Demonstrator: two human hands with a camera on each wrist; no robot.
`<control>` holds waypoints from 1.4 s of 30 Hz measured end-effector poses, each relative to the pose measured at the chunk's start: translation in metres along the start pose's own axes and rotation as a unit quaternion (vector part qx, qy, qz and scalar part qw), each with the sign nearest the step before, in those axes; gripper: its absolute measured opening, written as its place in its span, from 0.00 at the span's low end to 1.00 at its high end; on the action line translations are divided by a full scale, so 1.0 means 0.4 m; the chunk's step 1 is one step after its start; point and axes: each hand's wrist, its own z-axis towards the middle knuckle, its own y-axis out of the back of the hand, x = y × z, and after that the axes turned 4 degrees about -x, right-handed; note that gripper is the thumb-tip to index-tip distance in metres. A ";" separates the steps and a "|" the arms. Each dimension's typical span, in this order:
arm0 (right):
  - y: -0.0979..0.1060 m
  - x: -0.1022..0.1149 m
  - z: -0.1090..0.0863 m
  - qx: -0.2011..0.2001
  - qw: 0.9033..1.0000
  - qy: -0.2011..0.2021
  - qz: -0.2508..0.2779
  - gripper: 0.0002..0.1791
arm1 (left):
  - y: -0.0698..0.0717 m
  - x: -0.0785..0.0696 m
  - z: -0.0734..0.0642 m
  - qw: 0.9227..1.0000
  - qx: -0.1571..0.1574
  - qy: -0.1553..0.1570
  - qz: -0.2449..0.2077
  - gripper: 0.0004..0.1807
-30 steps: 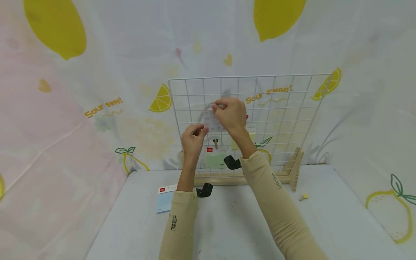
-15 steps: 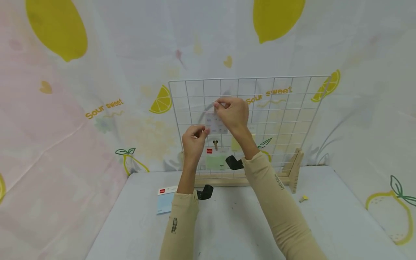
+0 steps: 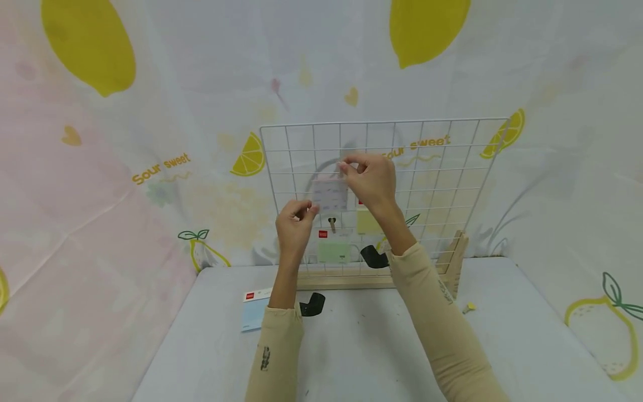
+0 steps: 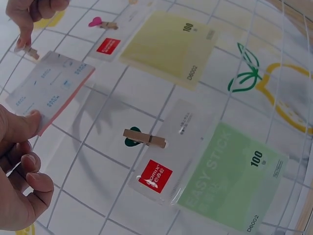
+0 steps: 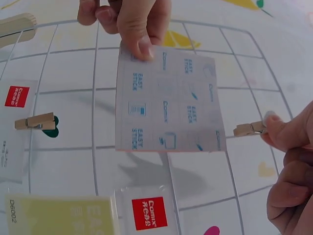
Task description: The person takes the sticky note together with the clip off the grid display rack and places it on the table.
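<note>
The left hand [image 3: 293,229] pinches a sticky-note pad [image 5: 166,110] before the left half of the wire grid [image 3: 427,121], below its top edge, printed face towards the person, sides too equal to pick a long axis. The right hand [image 3: 374,180] pinches a wooden clothespin [image 5: 249,129], mostly covered by fingers from the head; the right wrist view shows it pointing padward, and "EASY STICK" lettering that blurs from above.
</note>
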 end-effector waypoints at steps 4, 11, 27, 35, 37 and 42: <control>0.023 -0.014 -0.012 0.019 1.000 0.006 -0.013 0.06 | 0.015 -0.004 -0.006 1.000 0.002 -0.004 -0.001 0.05; 0.052 -0.047 -0.026 0.033 0.998 0.042 -0.012 0.05 | 0.041 0.003 -0.007 1.000 -0.005 -0.003 -0.001 0.04; 0.127 -0.093 -0.063 0.059 0.996 0.048 -0.048 0.07 | 0.119 -0.068 -0.031 0.999 -0.013 -0.021 0.027 0.04; 0.169 -0.129 -0.094 0.066 0.993 0.047 -0.081 0.07 | 0.156 -0.041 -0.047 0.998 -0.029 -0.027 0.050 0.03; 0.179 -0.138 -0.104 0.067 0.993 0.046 -0.088 0.08 | 0.169 -0.036 -0.050 0.998 -0.034 -0.025 0.055 0.03; 0.207 -0.160 -0.128 0.065 0.992 0.042 -0.104 0.08 | 0.201 -0.027 -0.053 0.996 -0.051 -0.029 0.073 0.03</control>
